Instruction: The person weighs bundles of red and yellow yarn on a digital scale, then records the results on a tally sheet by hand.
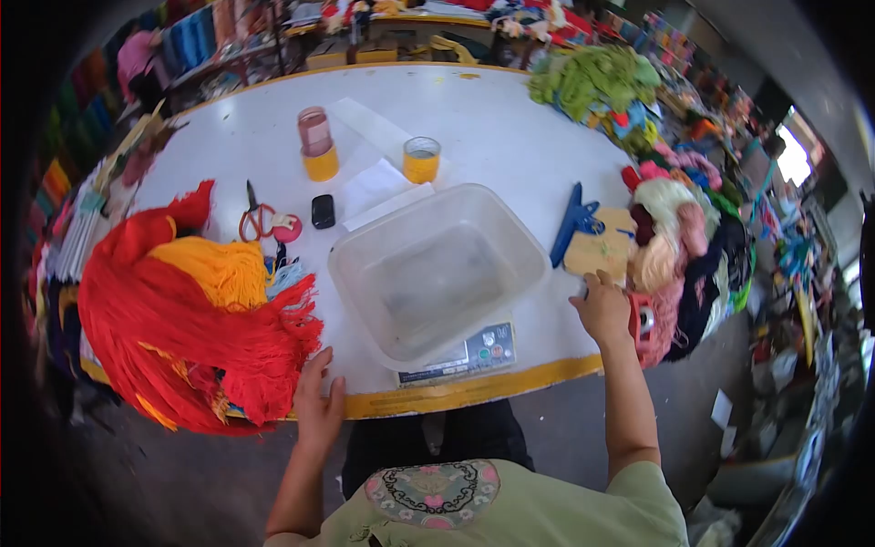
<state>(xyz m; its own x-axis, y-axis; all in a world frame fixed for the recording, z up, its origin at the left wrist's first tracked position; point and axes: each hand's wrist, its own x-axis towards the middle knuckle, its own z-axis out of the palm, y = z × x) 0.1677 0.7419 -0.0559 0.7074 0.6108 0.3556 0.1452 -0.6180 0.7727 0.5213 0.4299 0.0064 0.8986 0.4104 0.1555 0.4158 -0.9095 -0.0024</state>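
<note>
My left hand (318,399) is at the table's front edge beside a heap of red yarn (173,319); its fingers are apart and nothing is in them. Orange-yellow yarn (214,266) lies among the red strands. On the right, my right hand (604,312) rests palm down with fingers spread, its fingertips by the near edge of a tan board (597,251). A blue clip (572,225) is at that board's left side. Between my hands a translucent plastic tub (360,314) sits tilted across a digital scale (498,344), whose buttons show at the front.
Scissors (255,219), a pink round tape measure (287,228) and a small black device (323,211) lie left of the tub. Behind stand a bottle (316,137) and a glass jar (421,159). Mixed yarn (670,237) and green yarn (597,80) line the right side.
</note>
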